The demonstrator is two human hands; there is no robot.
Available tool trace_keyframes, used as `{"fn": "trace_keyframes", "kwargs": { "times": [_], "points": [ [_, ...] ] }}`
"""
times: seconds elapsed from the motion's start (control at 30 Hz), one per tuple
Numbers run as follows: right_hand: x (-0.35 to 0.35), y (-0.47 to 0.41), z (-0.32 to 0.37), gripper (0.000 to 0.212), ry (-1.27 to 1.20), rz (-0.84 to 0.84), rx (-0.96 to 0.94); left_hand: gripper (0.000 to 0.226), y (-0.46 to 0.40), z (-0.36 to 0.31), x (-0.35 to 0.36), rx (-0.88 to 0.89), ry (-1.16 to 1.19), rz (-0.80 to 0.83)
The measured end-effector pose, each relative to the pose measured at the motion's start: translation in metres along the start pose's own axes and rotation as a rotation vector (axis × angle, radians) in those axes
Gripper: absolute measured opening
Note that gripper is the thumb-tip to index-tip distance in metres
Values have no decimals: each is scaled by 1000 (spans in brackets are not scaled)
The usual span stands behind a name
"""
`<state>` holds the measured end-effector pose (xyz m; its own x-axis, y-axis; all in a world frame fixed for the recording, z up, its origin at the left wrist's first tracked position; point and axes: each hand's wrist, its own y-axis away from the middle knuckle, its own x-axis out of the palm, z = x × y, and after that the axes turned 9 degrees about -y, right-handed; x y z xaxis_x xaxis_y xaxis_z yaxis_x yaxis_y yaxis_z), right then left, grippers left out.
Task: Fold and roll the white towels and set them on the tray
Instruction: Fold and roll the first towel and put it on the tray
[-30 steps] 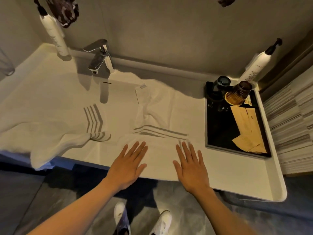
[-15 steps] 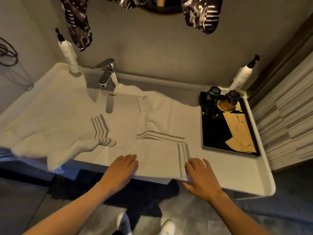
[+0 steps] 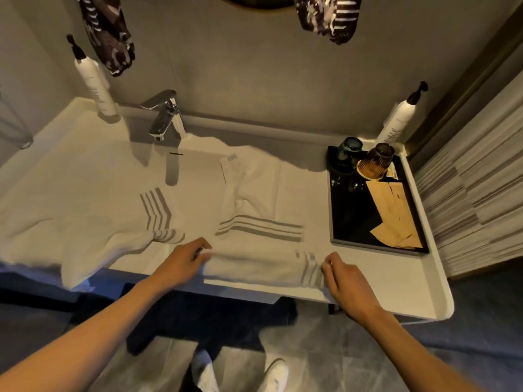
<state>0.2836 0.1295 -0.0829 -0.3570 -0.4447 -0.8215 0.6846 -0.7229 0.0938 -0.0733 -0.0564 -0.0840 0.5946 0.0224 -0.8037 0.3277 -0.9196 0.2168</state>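
A white towel with grey stripes (image 3: 254, 236) lies spread on the white counter in front of me. Its near edge is curled up into a low roll (image 3: 254, 268) along the counter's front. My left hand (image 3: 181, 264) pinches the roll's left end and my right hand (image 3: 343, 280) pinches its striped right end. A second white striped towel (image 3: 93, 233) lies crumpled to the left, one corner hanging over the counter edge. The black tray (image 3: 342, 222) sits at the right of the counter.
On the tray stand two upturned glasses (image 3: 375, 162) and several tan paper packets (image 3: 393, 210). A chrome faucet (image 3: 165, 116) rises at the back, with white pump bottles at the back left (image 3: 94, 80) and back right (image 3: 399, 120). Patterned cloths hang above.
My hands went from flat on the towel to its near edge, gripped it, and curled that edge up and away into a roll. The view also tilted upward.
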Motion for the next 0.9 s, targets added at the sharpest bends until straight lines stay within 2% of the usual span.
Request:
{"fn": "trace_keyframes", "kwargs": {
  "times": [0.13,0.23,0.27,0.33,0.4,0.47,0.5,0.57,0.63,0.73,0.83,0.9],
  "points": [
    [2,-36,-3,15,-158,-103,235,6,-33,-2,2,-118,0,-34],
    [14,-46,-15,24,-18,-106,292,12,-41,-4,9,-186,-65,-52],
    [19,-45,-18,28,69,-111,296,17,-41,-8,13,-200,-152,-111],
    [28,-44,-20,34,148,-182,311,28,-40,-21,21,-132,-488,-290],
    [33,-43,-16,36,143,-235,337,34,-35,-48,34,124,-627,-381],
    [35,-44,-9,38,120,-238,369,36,-24,-71,57,463,-561,-313],
    [35,-44,-6,41,107,-232,392,40,-18,-78,71,525,-524,-220],
    [31,-41,1,49,115,-215,429,52,-9,-80,91,466,-526,-81],
    [31,-35,-1,55,256,-167,412,62,-5,-74,98,362,-547,19],
    [28,-28,-7,62,464,-70,417,68,-3,-55,97,371,-603,61],
    [25,-28,-2,66,464,-25,490,69,3,-41,89,327,-643,67],
    [26,-30,6,66,344,-29,547,70,6,-40,85,265,-634,78]
  ]
}}
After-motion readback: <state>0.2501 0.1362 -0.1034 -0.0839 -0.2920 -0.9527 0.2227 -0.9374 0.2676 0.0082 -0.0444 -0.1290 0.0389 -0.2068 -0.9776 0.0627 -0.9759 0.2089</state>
